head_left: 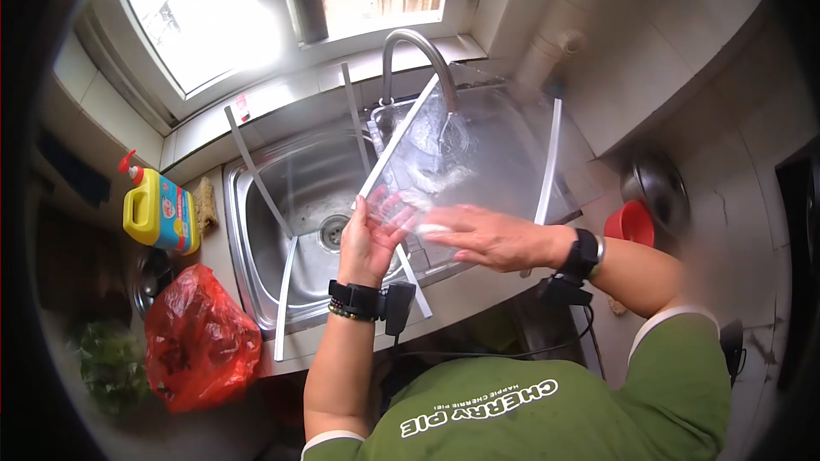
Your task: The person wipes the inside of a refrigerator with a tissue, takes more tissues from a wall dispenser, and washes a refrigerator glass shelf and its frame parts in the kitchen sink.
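Note:
A clear panel with pale edge strips (399,137) leans over the right part of the steel sink (248,265). Water from the curved faucet (416,37) splashes onto it. My left hand (373,235) is closed around the panel's left edge, the thumb by the pale strip and the fingers showing through the clear sheet. My right hand (495,237) lies low over the panel, fingers together and pointing left. Something small and white shows under its fingertips; whether it is foam or a cloth, I cannot tell. More pale strips (256,171) cross the sink's left side.
Left of the sink stand a yellow soap bottle with a red pump (162,213) and a brown sponge (205,203). A red plastic bag (201,337) sits at the front left. To the right are a red bowl (629,224) and a dark pot (662,190). Windows rise behind.

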Motion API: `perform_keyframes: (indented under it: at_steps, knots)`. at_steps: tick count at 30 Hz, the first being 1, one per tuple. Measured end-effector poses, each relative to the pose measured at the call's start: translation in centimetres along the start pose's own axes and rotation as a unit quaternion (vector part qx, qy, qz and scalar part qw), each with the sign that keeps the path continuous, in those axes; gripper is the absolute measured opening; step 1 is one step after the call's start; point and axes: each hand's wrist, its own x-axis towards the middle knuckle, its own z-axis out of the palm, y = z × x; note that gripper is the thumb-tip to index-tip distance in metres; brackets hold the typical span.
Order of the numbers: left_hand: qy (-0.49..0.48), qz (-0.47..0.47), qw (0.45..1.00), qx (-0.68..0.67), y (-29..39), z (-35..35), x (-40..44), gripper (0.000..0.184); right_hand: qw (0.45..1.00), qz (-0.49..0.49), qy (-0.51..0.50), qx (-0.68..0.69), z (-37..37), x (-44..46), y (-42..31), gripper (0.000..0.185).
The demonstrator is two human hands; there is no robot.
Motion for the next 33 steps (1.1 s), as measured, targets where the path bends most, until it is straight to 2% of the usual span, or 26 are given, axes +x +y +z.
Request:
perform_keyframes:
  at_steps: [4,7,10,14,16,20,23,26,28,31,33]
  knots:
    - [-0.004,0.007,1.0,0.012,-0.1,0.9,-0.4,0.041,0.992,0.107,0.022,-0.07,-1.8,-6.8,1.2,0.042]
    - [-0.009,-0.004,1.0,0.02,-0.5,0.9,-0.4,0.037,0.977,0.185,0.074,-0.07,-1.8,-9.5,0.4,0.043]
    - [-0.012,-0.002,0.999,0.044,-1.0,1.5,-0.5,0.035,0.981,0.173,0.09,-0.022,-0.4,-9.0,-2.3,0.043]
    - [-0.014,0.002,0.999,0.041,-0.8,0.6,0.2,0.036,0.987,0.117,0.103,-0.031,0.9,-8.5,-5.1,0.042]
    - [-0.015,0.002,0.998,0.054,-0.7,0.5,0.3,0.035,0.986,0.117,0.096,-0.065,0.3,-9.5,-3.9,0.04]
    - [-0.006,-0.002,0.998,0.063,-0.8,1.1,0.0,0.033,0.959,0.189,0.126,-0.168,-0.9,-12.4,1.3,0.036]
    - [-0.011,-0.008,0.998,0.062,-0.8,0.9,0.2,0.032,0.96,0.208,0.132,-0.136,-1.4,-11.9,3.6,0.04]
    - [-0.008,-0.006,0.998,0.06,-0.8,0.9,-0.1,0.03,0.988,0.121,0.09,-0.005,0.0,-8.6,1.1,0.042]
    - [-0.008,-0.008,0.998,0.058,-0.9,1.0,-0.1,0.03,0.996,0.062,0.064,-0.027,1.1,-5.3,-0.6,0.043]
    - [-0.006,-0.01,0.998,0.065,-1.0,0.4,0.2,0.03,0.997,-0.037,0.037,-0.049,1.8,0.1,2.0,0.047]
    - [0.013,-0.006,0.998,0.061,-1.0,0.3,0.3,0.031,0.996,-0.011,0.014,-0.091,0.5,2.3,4.8,0.047]
